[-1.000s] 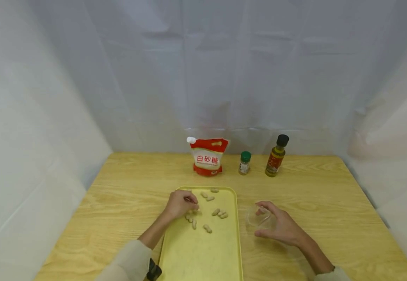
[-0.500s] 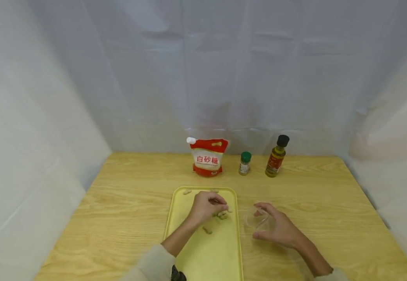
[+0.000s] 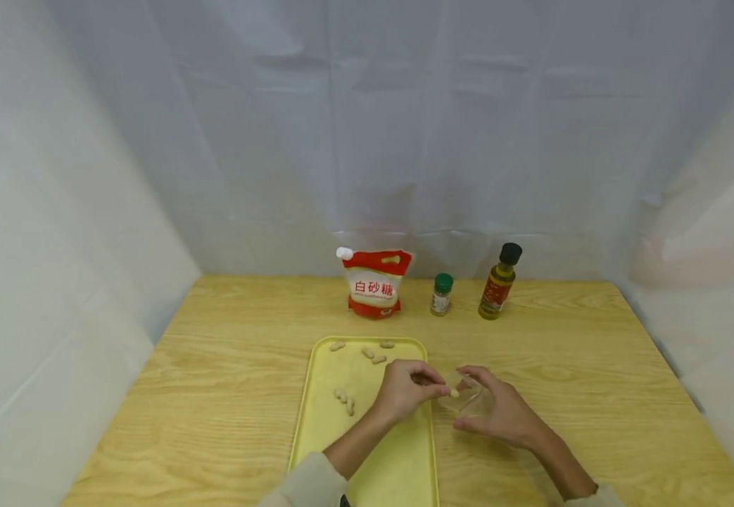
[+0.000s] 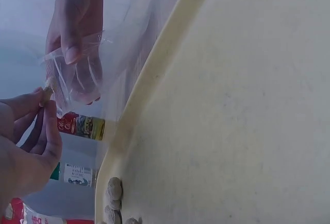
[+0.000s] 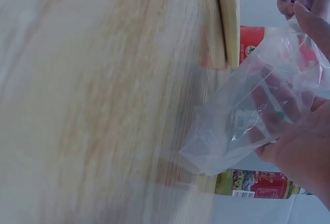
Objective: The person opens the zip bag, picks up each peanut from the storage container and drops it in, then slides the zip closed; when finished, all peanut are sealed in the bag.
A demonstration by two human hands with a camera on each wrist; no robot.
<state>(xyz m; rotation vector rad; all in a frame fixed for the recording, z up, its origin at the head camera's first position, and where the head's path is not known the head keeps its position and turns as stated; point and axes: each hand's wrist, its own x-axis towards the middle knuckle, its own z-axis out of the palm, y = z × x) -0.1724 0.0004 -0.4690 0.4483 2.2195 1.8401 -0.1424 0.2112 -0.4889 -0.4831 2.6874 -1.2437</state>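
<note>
Transparent plastic bag [image 5: 227, 123] is gripped by fingers of the right hand [image 3: 506, 414]; at the bag's nine o'clock, the left hand's [image 3: 406, 387] fingers pinch one peanut [image 4: 47, 95] near yellow tray [image 3: 405, 458].

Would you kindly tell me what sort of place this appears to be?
Probably a makeshift work or filming booth: pale sheeting hangs on three sides of a wooden table, which bears a yellow tray.

We list: clear plastic bag [image 5: 234, 116], open-mouthed, head view's five o'clock; tan, oblong peanut [image 4: 47, 95], at the bag's mouth.
</note>
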